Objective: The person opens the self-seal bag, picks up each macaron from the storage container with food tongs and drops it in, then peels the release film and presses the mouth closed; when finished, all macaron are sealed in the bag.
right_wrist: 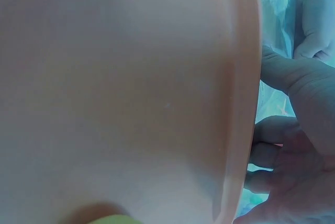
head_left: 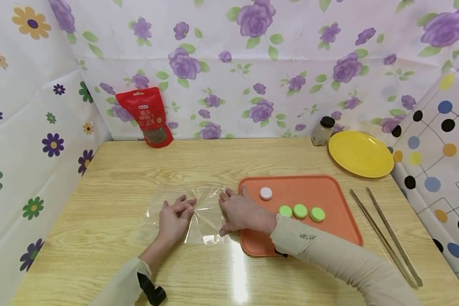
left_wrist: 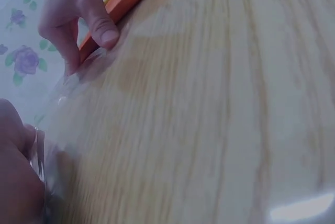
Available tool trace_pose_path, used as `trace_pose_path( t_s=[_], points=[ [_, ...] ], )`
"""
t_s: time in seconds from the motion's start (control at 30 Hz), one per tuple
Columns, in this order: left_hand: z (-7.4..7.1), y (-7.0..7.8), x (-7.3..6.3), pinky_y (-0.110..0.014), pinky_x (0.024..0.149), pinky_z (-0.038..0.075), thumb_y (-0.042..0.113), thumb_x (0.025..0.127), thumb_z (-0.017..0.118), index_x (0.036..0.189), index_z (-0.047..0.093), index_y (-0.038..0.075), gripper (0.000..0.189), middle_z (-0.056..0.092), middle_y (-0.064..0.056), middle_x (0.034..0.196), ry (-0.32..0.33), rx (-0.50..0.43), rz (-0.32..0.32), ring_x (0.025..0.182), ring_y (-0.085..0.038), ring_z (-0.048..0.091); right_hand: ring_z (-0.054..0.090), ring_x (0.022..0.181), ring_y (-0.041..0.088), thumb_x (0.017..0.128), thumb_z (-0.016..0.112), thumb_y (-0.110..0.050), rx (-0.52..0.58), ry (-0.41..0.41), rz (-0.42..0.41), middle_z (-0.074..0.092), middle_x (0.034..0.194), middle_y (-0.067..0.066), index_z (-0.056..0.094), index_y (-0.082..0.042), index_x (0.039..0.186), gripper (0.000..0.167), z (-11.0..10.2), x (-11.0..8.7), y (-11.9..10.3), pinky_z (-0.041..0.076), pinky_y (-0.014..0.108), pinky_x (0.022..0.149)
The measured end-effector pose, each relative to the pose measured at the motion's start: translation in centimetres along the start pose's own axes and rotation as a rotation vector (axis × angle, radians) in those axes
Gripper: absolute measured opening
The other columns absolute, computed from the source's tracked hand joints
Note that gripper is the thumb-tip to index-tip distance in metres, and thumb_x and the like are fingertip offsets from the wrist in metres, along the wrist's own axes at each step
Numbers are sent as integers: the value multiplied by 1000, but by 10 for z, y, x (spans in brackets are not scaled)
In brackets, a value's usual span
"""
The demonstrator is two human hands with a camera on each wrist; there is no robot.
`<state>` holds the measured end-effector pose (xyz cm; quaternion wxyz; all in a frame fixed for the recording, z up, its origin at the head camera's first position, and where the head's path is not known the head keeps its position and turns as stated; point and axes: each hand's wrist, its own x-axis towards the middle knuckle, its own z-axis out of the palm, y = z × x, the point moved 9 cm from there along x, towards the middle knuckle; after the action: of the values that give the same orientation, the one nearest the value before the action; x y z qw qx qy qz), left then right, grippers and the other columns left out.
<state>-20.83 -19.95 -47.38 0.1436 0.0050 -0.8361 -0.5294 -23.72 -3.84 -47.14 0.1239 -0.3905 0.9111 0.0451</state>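
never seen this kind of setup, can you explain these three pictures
There is no machine here: a person works with bare hands. The largest picture is taken from the head, the second from the left wrist, the third from the right wrist. The left hand pinches a clear plastic film; the right hand touches its other side. Next to it, an orange tray holds three green round pieces and a whitish one. Also on the table are metal tongs, a yellow plate, a dark-lidded jar and a red pouch.
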Motion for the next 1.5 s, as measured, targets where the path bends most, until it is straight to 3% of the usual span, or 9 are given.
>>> trace_pose_path(
  t_s=[0.17, 0.33, 0.43, 0.57, 0.63, 0.73, 1.03, 1.23, 1.5],
  points=[
    [-4, -5, 1, -52, 122, 3, -9, 86, 72, 88, 74, -10, 3, 72, -23, 103, 21, -81, -52, 125, -39, 56, 27, 147, 29, 75, 74, -71, 0, -11, -2, 38, 157, 11, 47, -5, 148, 102, 1, 1, -1, 23, 67, 114],
    [-9, -5, 1, -58, 120, 10, -6, 86, 74, 92, 74, -9, 7, 71, -24, 107, 30, -30, 8, 123, -43, 56, 27, 147, 28, 74, 75, -70, 2, -13, 8, 38, 157, 11, 48, -5, 148, 102, 2, 0, 1, 22, 67, 114],
    [4, 2, -4, -73, 113, 3, 12, 88, 77, 111, 73, -4, 29, 60, -27, 129, -83, 165, 79, 133, -52, 42, 28, 147, 29, 74, 76, -69, -5, -13, 13, 39, 156, 11, 48, -4, 147, 101, 1, -1, 2, 24, 67, 113],
    [33, 10, -13, -85, 101, -3, 50, 85, 74, 142, 57, 9, 72, 35, -30, 153, -268, 530, 155, 140, -60, 15, 29, 146, 29, 75, 75, -70, -17, -16, 10, 40, 156, 12, 49, -3, 146, 101, 1, -2, 2, 25, 67, 112],
    [43, 11, -16, -87, 99, -2, 59, 85, 70, 146, 54, 15, 77, 29, -29, 156, -315, 646, 164, 141, -61, 9, 28, 146, 29, 74, 74, -71, -18, -23, 12, 39, 156, 12, 48, -4, 146, 102, 2, -1, 1, 25, 67, 112],
    [47, 10, -17, -88, 97, -2, 58, 89, 67, 143, 58, 20, 67, 29, -27, 156, -319, 716, 166, 141, -61, 8, 28, 147, 28, 74, 74, -72, -20, -36, 15, 38, 157, 11, 48, -5, 147, 102, 5, 0, 0, 25, 67, 113],
    [43, 10, -14, -88, 97, -4, 33, 104, 54, 135, 65, 19, 36, 34, -23, 155, -268, 647, 159, 141, -61, 10, 27, 147, 27, 75, 73, -71, -32, -46, 29, 36, 158, 9, 47, -6, 149, 102, 2, 1, 0, 23, 67, 114],
    [30, 12, -11, -86, 98, -10, 27, 104, 53, 128, 68, 9, 33, 39, -25, 151, -222, 384, 124, 140, -61, 14, 27, 147, 26, 75, 74, -71, -25, -42, 16, 37, 157, 9, 47, -6, 149, 102, 0, 0, -1, 23, 67, 113],
    [11, 27, -20, -87, 99, 2, 12, 98, 66, 116, 72, 1, 23, 57, -23, 135, -103, 158, 198, 133, -56, 36, 31, 145, 27, 80, 72, -67, -65, 5, -31, 43, 154, 9, 53, -7, 142, 89, -5, -1, -4, 25, 64, 114]
  ],
)
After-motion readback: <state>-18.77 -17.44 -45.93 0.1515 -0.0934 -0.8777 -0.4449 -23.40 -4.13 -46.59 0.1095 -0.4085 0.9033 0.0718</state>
